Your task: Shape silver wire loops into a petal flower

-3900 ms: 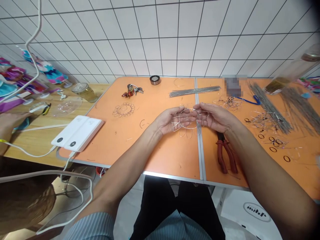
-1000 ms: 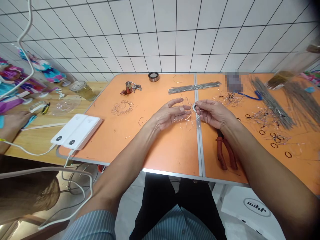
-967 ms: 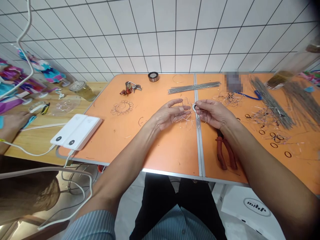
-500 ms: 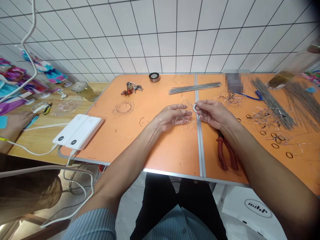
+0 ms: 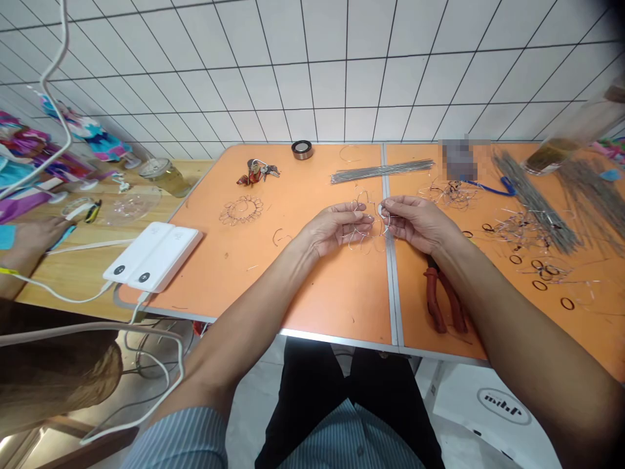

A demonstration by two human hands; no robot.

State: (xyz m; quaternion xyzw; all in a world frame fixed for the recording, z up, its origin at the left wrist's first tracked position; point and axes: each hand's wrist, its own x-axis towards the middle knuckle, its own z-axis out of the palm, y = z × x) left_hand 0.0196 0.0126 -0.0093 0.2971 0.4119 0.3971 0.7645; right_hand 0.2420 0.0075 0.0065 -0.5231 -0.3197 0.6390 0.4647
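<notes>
Over the seam of the orange table, a thin looped wire piece (image 5: 360, 242) hangs between my two hands. My left hand (image 5: 336, 228) pinches its left side, fingers pointing right. On the other side my right hand (image 5: 413, 221) pinches the wire near a small pale round part, partly hidden by the fingertips. Red-handled pliers (image 5: 433, 301) lie below my right wrist, their head hidden under the forearm. A finished-looking ring of wire loops (image 5: 241, 210) rests flat on the table to the left.
Behind are a tape roll (image 5: 301, 150), keys (image 5: 258, 171) and a wire bundle (image 5: 381, 170). More wires (image 5: 537, 202) and small dark rings (image 5: 540, 285) lie right. A white device (image 5: 152, 257) and another person's hand (image 5: 46, 233) are left.
The looped wire has turned slightly between my fingers, and its lower loops sit differently. Both hands stay in nearly the same place, still pinching.
</notes>
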